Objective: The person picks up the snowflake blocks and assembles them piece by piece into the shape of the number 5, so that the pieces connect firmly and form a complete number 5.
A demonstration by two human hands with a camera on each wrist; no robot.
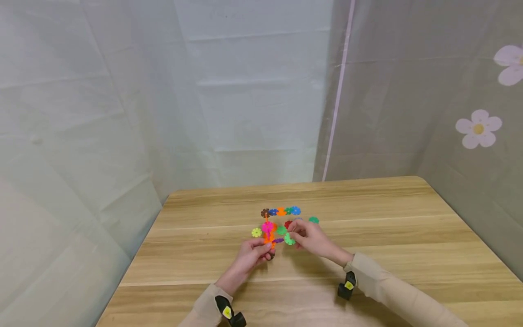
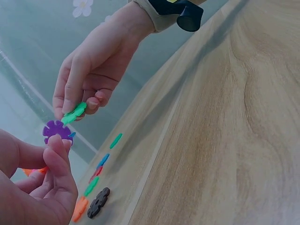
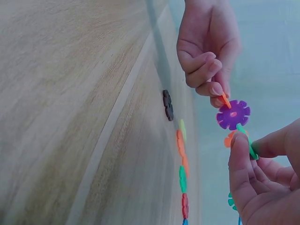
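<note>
Head view shows two hands meeting over the middle of a wooden worktop, each one with a piece of a small toy made of coloured plastic discs with notched edges. The left hand has its fingers curled around the lower part of a small assembly of these discs, lifted a little above the wood; an orange piece sits between the fingers, and a pink disc and a purple disc stand out of it. In the left wrist view the thumb and the forefinger pinch just under the purple disc.

The right hand holds a single green disc between thumb and forefinger, with the other fingers bent loosely behind. In the left wrist view this green disc is tilted and its edge touches, or almost touches, the top of the purple disc; I cannot tell if it is already inside a notch.

Behind the hands, loose discs lie flat on the worktop in a short row: brown, blue, orange, green and blue. One yellow disc lies to the left of the assembly, and one green disc lies to the right, near the right hand.
</note>
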